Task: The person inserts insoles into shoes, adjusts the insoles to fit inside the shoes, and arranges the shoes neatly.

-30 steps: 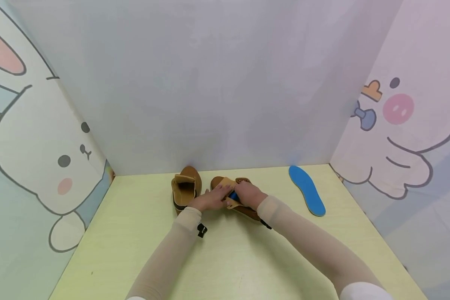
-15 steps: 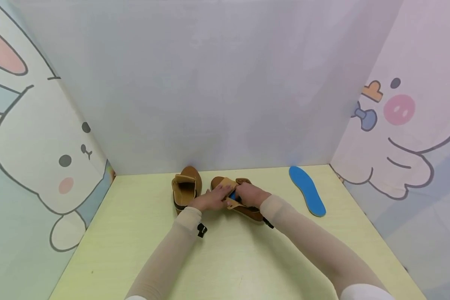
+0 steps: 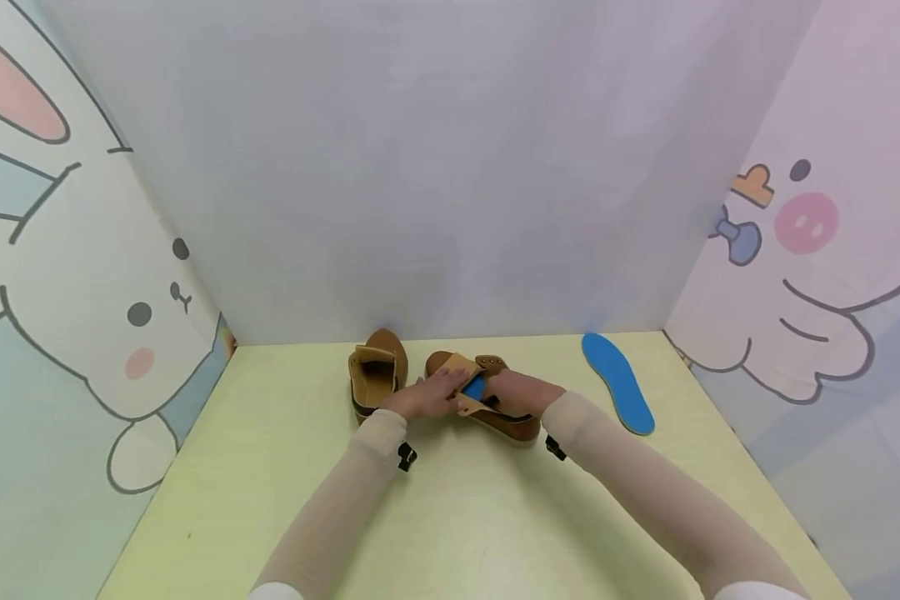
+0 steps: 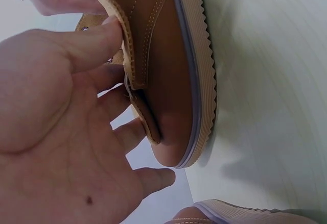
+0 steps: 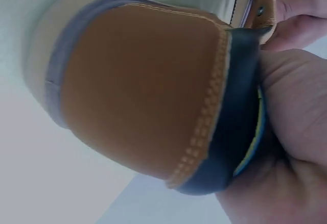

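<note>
A brown shoe lies in the middle of the table, toe pointing to the back left. My left hand holds its upper. In the left wrist view the thumb presses one face of the tan flap, with fingers behind it. My right hand reaches into the shoe's opening near the heel, its fingers hidden inside. A blue insole shows within the shoe, between the two hands. The right wrist view shows its blue-and-yellow edge between the hand and the dark heel collar.
A second brown shoe stands upright left of my left hand, its toe near the back wall. Another blue insole lies flat on the table at the right. Patterned walls enclose the back and both sides.
My right hand has drawn back to the right, toward the shoe's heel. More of the blue insole inside now shows. The left hand keeps its hold on the shoe.
</note>
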`<state>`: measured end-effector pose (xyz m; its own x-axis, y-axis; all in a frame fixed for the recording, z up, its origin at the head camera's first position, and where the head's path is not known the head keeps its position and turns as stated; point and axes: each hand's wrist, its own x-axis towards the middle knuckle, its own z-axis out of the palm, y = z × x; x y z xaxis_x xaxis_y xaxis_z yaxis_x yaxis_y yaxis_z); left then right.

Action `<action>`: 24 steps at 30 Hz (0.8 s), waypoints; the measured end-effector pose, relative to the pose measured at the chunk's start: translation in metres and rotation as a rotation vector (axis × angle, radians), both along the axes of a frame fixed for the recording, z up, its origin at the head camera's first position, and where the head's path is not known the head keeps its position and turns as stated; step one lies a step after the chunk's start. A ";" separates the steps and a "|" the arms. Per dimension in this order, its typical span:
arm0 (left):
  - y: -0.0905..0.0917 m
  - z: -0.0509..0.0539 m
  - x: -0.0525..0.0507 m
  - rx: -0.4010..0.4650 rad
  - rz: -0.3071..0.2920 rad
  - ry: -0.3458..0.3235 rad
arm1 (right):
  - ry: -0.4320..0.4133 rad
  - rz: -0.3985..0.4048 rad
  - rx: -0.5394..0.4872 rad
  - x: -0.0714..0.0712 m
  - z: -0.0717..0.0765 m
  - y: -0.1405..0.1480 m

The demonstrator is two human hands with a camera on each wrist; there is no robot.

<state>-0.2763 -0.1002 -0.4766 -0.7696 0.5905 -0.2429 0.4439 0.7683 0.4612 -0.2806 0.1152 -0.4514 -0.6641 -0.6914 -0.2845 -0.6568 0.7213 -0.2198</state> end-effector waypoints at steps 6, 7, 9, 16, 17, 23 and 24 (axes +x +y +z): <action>0.002 0.002 0.002 0.005 0.002 -0.012 | -0.005 0.005 -0.048 -0.002 -0.007 0.006; 0.002 0.003 0.003 0.010 0.002 -0.016 | -0.006 0.006 -0.052 -0.002 -0.008 0.006; 0.002 0.003 0.004 0.021 -0.001 -0.021 | -0.011 0.000 -0.044 -0.001 -0.008 0.008; 0.001 0.003 0.003 0.019 -0.006 -0.026 | -0.030 0.002 0.000 0.009 0.005 0.010; 0.001 0.003 0.003 0.014 -0.005 -0.025 | -0.036 0.004 -0.002 0.010 0.006 0.011; 0.002 0.002 0.002 -0.005 0.001 -0.016 | -0.055 0.007 -0.026 0.008 0.003 0.018; 0.002 0.001 0.001 -0.006 0.000 -0.017 | -0.051 0.011 -0.025 0.008 0.002 0.018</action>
